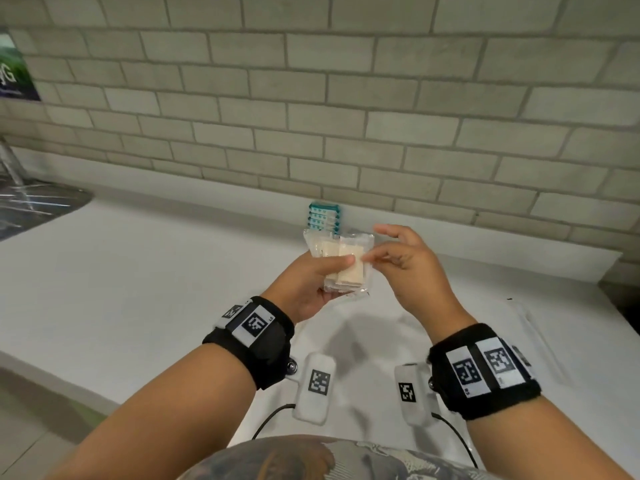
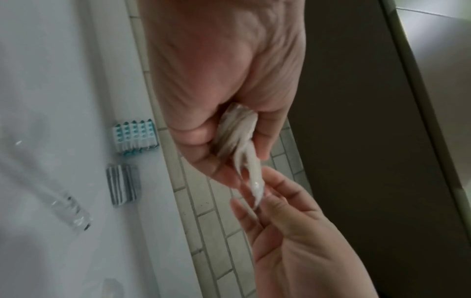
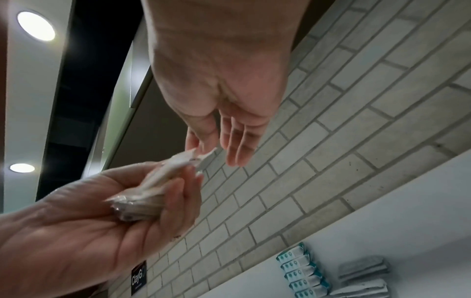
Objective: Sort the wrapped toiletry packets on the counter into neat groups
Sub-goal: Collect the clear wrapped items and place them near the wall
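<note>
While the left hand [image 1: 311, 282] grips a stack of clear-wrapped beige packets [image 1: 341, 263] above the bench [image 1: 138, 271], the right hand [image 1: 405, 268] pinches the top packet's edge. Teal-printed packets [image 1: 322, 218] stand in a row at the bench's back edge, with grey packets [image 2: 122, 184] beside them.

- I am standing at a white counter [image 1: 145, 271] that is running along a wall of pale grey brick tiles [image 1: 346, 98].
- A poster [image 1: 14, 67] — green and dark — is hanging at the far left of the wall.
- Two round ceiling lights [image 3: 36, 25] are glowing overhead, beside a dark band in the ceiling.
- A small black sign [image 3: 139, 278] is sitting low on the tiles.
</note>
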{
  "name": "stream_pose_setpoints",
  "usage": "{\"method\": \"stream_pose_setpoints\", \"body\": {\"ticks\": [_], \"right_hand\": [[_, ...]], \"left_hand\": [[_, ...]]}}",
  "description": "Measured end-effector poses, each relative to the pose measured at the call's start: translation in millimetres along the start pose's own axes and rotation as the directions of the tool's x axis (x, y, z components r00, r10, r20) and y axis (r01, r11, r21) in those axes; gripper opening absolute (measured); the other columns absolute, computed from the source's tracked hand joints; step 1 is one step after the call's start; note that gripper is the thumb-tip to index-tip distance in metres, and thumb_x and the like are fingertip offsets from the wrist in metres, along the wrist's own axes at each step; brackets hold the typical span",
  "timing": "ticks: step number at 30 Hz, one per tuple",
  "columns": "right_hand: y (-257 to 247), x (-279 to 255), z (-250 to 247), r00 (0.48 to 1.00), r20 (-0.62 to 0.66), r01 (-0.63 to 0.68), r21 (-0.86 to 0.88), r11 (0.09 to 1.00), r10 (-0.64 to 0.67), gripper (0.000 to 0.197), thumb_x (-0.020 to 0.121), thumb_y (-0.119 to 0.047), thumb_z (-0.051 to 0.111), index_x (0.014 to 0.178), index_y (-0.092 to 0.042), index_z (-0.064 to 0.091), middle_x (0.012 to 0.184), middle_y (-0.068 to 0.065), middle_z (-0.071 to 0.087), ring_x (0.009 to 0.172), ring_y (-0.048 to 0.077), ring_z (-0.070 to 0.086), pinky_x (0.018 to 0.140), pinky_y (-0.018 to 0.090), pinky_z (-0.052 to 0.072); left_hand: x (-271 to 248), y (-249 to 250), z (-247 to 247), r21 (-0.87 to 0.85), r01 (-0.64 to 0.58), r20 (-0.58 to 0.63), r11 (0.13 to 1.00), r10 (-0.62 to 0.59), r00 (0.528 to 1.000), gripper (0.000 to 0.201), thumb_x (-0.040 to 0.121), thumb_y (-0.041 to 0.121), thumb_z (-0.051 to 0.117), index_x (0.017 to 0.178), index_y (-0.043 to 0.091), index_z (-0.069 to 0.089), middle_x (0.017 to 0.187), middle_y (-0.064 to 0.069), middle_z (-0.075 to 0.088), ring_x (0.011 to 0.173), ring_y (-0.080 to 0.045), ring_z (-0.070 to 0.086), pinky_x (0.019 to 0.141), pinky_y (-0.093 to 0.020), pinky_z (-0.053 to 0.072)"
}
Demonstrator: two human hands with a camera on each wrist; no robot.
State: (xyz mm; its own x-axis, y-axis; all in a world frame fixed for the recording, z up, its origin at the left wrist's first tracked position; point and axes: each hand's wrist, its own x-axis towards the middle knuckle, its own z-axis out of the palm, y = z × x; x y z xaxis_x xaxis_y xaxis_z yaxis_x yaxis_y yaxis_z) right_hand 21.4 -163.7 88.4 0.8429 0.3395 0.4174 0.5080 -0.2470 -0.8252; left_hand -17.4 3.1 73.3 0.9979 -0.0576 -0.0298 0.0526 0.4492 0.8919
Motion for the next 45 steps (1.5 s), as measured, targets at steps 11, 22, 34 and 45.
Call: {"method": "stream_pose_setpoints", "body": {"ticks": [11,22,34,45], "right_hand": [[9,19,-5,0.93,0.162,-0.346,0.081,0.935,0.33,0.016,0.095,-0.012,0.056,0.08,-0.011,0.061,0.075,0.002,0.064,0.064,0.016,0.062,0.056,0.029,0.049],[17,19,1,0.944,0.153,-0.289,-0.053,0.956,0.293,0.005,0.088,-0.015,0.066,0.089,-0.016,0.061,0.079,-0.003,0.061,0.066,0.013,0.066,0.058,0.027,0.047],[28,29,-3,0.925,0.253,-0.026,-0.703,0.71,0.284,0.017,0.089,-0.017,0.049,0.072,-0.019,0.052,0.078,-0.001,0.057,0.072,0.022,0.056,0.058,0.03,0.043],[84,4,22,0.679,0.456,-0.091,-0.725,0.682,0.575,0.017,0.093,-0.022,0.05,0.097,-0.014,0.064,0.1,0.002,0.065,0.087,0.018,0.059,0.074,0.027,0.044]], "left_hand": [[24,-8,-5,0.022,-0.121,0.014,0.992,0.121,0.993,0.056,0.08,0.001,0.062,0.133,-0.002,0.047,0.11,-0.018,0.065,0.093,-0.025,0.068,0.07,-0.028,0.056],[31,-15,-16,0.238,-0.153,-0.069,0.959,0.174,0.982,0.05,0.08,0.008,0.067,0.128,0.006,0.053,0.116,-0.021,0.065,0.106,-0.033,0.064,0.09,-0.044,0.054],[18,-25,-26,0.397,0.014,-0.098,0.918,0.027,0.995,0.042,0.078,0.011,0.074,0.117,0.011,0.058,0.098,-0.009,0.065,0.095,-0.024,0.065,0.084,-0.04,0.055],[10,-24,-50,-0.014,0.04,-0.275,0.999,-0.042,0.961,0.019,0.092,-0.002,0.05,0.104,0.007,0.06,0.094,-0.01,0.067,0.082,-0.022,0.069,0.07,-0.028,0.058]]}}
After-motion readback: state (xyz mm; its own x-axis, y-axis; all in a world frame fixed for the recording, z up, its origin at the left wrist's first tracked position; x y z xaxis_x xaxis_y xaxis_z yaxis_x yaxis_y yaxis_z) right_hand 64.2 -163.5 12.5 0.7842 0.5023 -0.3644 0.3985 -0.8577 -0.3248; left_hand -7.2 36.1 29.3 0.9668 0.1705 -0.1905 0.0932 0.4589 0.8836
